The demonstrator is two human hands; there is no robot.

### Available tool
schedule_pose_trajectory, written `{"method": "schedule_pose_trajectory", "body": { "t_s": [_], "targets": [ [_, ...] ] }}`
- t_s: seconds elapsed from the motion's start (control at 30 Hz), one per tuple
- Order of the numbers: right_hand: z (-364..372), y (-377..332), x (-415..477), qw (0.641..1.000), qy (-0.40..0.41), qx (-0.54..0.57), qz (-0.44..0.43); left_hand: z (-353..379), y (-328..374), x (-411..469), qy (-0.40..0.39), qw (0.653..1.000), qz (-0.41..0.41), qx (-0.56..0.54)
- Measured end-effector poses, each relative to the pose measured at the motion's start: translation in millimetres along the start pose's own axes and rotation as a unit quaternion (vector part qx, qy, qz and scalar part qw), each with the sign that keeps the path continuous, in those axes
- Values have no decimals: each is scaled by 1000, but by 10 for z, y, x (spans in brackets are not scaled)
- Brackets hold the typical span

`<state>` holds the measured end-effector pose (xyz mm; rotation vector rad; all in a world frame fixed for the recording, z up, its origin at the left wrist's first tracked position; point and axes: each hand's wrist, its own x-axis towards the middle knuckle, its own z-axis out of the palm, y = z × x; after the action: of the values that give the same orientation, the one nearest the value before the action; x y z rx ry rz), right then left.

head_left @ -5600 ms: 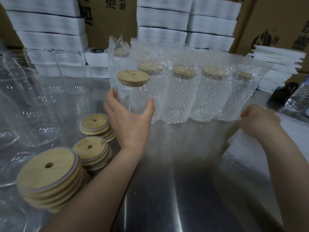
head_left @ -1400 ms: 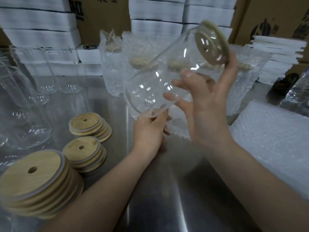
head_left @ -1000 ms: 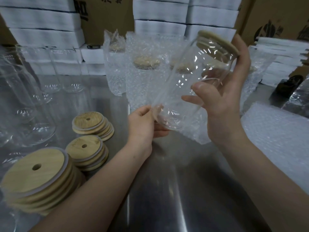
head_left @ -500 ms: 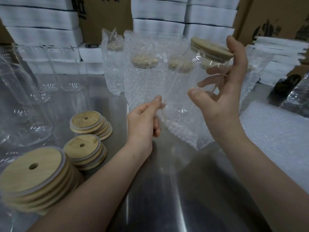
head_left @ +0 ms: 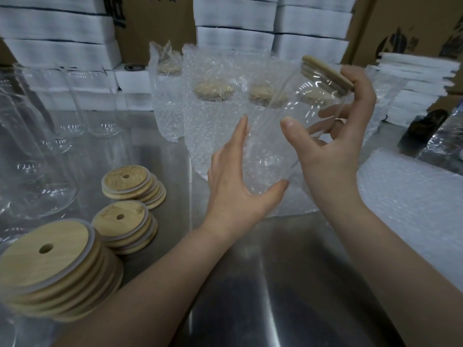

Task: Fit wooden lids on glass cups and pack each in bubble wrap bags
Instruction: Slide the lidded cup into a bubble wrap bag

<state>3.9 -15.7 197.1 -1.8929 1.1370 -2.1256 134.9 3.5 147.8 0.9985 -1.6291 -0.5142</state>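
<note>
Right hand (head_left: 333, 151): grasps clear glass cup (head_left: 308, 103), tilted above steel desk (head_left: 275, 284), base inside clear bubble-wrap bag (head_left: 263, 156).
Left hand (head_left: 233, 186): released, flat against bag.
Risk: the tilt could loosen the round wooden lid (head_left: 328, 72); smooth glass may slip.

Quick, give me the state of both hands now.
Left hand: open, fingers straight against the bag.
Right hand: holding the lidded cup.

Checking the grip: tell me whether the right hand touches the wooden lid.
Touching. Head view: the right hand curls a finger over the edge of the wooden lid.
</note>
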Motion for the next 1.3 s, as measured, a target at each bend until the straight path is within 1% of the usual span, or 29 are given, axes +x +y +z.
{"method": "schedule_pose_trajectory", "body": {
  "t_s": [0.07,0.23,0.33,0.57,0.73,0.87,0.93,1.0,1.07,1.17,1.23,1.3],
  "targets": [
    [14,-7,-4,1000,0,16,21,7,-9,17,14,1000,8,-14],
    [47,-26,-45,999,-19,25,14,25,-46,27,46,997,41,-38],
    [48,-31,-55,999,-23,24,9,31,-58,31,71,995,67,-30],
    [48,-71,-66,998,-57,26,17,15,-28,23,113,989,92,-5],
    [54,-90,-46,997,-47,57,25,24,-10,35,128,984,127,14],
    [34,-106,-16,998,-17,49,34,42,27,16,102,987,116,38],
    [16,-109,5,997,3,57,50,55,51,3,89,988,102,80],
    [-6,-107,31,997,24,61,51,76,58,-3,94,982,94,137],
    [-24,-101,52,996,42,65,53,92,47,-5,102,978,72,166],
    [-28,-102,60,994,46,70,69,105,2,-5,92,985,-3,145],
    [-18,-107,43,995,40,67,62,110,-41,2,88,987,-23,135],
    [-9,-118,21,997,35,58,41,113,-47,11,89,988,-26,125]
  ]
}}
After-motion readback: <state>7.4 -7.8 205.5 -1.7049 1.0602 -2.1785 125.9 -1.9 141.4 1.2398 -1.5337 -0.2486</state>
